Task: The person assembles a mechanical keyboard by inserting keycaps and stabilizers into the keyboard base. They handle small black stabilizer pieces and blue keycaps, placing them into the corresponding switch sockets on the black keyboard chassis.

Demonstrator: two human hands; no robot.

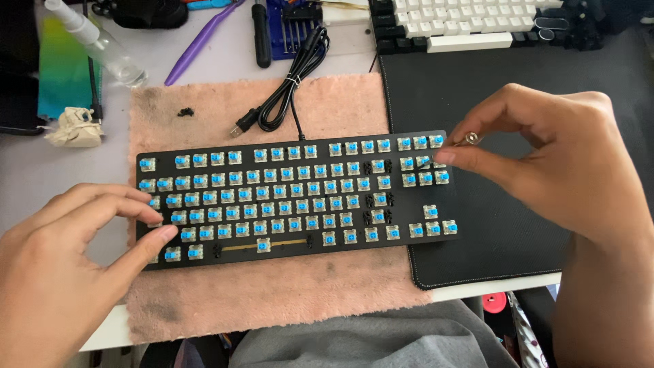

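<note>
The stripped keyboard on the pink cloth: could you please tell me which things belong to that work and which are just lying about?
In use:
- stripped keyboard, braced by left hand
- small metal tool, pinched in right hand
- pink cloth

Lying about:
- spray bottle
- white keyboard
- purple tool
- crumpled tissue
</note>
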